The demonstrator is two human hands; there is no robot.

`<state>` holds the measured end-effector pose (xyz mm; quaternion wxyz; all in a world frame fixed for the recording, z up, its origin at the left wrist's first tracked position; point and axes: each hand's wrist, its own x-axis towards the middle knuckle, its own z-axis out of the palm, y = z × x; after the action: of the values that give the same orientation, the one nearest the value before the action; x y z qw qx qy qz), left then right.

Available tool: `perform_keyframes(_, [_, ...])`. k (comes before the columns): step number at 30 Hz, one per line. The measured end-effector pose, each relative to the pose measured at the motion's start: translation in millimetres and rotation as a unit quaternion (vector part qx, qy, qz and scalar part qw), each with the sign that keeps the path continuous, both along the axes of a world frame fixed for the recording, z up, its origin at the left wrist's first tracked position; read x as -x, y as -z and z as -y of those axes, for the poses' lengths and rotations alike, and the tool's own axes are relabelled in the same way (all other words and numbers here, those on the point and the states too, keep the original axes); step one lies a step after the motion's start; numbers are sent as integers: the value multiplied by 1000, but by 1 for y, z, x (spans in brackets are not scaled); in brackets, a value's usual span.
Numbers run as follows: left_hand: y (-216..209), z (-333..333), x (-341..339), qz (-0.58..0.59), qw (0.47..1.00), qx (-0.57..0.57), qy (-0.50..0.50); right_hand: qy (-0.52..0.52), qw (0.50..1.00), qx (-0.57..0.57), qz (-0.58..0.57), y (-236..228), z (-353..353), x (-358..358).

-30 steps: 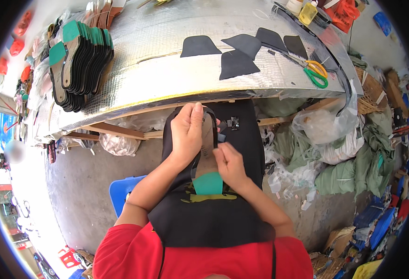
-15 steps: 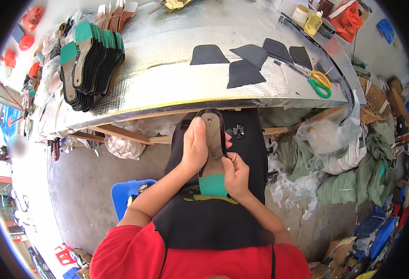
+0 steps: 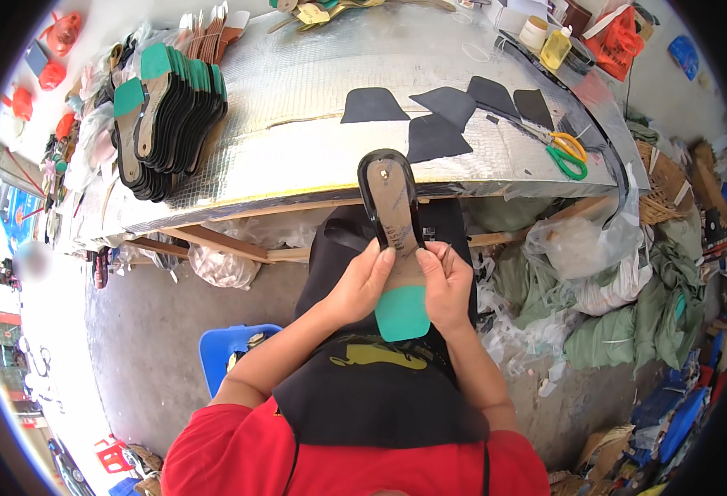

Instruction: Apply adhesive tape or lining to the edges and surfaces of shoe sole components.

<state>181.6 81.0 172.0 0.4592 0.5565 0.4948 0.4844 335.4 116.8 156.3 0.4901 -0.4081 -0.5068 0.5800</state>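
Note:
Between my two hands I hold a shoe insole [image 3: 393, 207], tan with a glossy black rim round its far end and a green patch [image 3: 402, 314] on its near end. My left hand [image 3: 358, 285] pinches the left edge at the narrow middle, thumb on top. On the opposite edge my right hand [image 3: 449, 285] is closed, thumb on the tan face and fingers curled at the side. The far end reaches up over the table's front edge. Below lies the black apron [image 3: 363, 405] on my lap.
A stack of green-ended insoles [image 3: 173, 116] stands on the silver-covered table [image 3: 289, 157] at left. Dark cut pieces [image 3: 440, 139] and scissors [image 3: 569, 155] lie on the right side. A blue bin [image 3: 219, 347] is on the floor, and plastic bags [image 3: 578, 244] are at right.
The insole has moved up, away from me, and its far end now overlaps the table edge. My left hand has shifted from the far end to the middle; my right hand has moved slightly right.

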Motion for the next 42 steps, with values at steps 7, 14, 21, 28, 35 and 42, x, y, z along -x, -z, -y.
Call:
perform_keyframes(7, [-33, -13, 23, 257, 910, 304, 115, 141, 790, -536, 264, -52, -53, -44])
perform_keyframes(14, [-73, -12, 19, 484, 782, 284, 272, 208, 736, -540, 350, -49, -56, -49])
perform_keyframes(21, [-62, -14, -1, 346, 908, 193, 135, -161, 980, 101, -66, -62, -3, -31])
perform_keyframes(28, [-54, 1, -5, 206, 957, 173, 105, -17, 997, 57, -52, -58, -27, -21])
perform_keyframes(35, [-49, -7, 9, 209, 936, 257, 122, -102, 979, 114, -136, -44, -19, -10])
perform_keyframes(42, [-39, 2, 0, 251, 940, 184, 143, -59, 959, 166, -223, -47, -21, -5])
